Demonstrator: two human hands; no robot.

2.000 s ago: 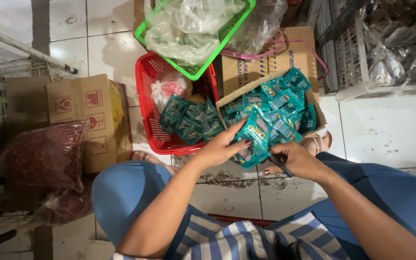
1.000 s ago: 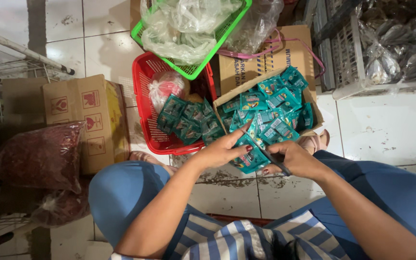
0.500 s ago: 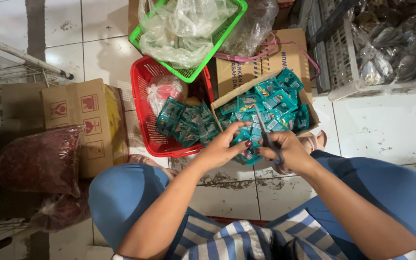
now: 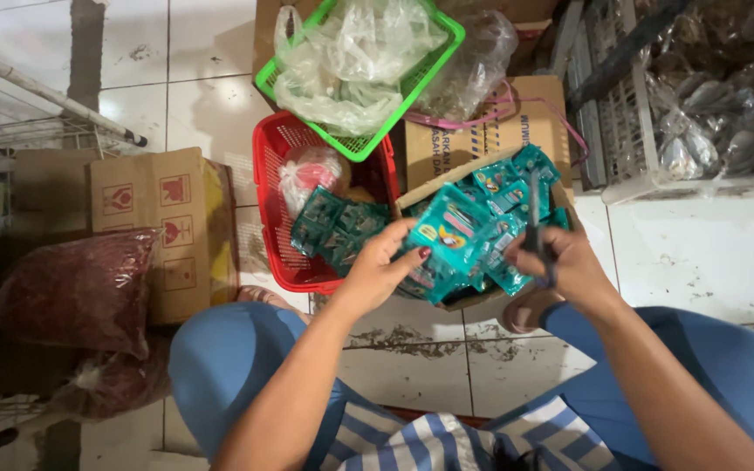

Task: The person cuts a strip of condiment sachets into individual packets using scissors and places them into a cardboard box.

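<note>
Both hands lifted since earlier frame; scissors now upright, not low at 5 o'clock of sachets. Red basket (image 4: pixel 274 196) at 9 o'clock of cardboard box (image 4: pixel 517 131). Left hand (image 4: pixel 383 270) pinches teal sachet strip (image 4: pixel 448 234) above box. Right hand (image 4: pixel 569 264) closed round scissors (image 4: pixel 535 218). Best: keep strip taut, blades square on seam, fingertips clear.

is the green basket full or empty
Full: the green basket is heaped with crumpled clear plastic bags that rise above its rim.
</note>
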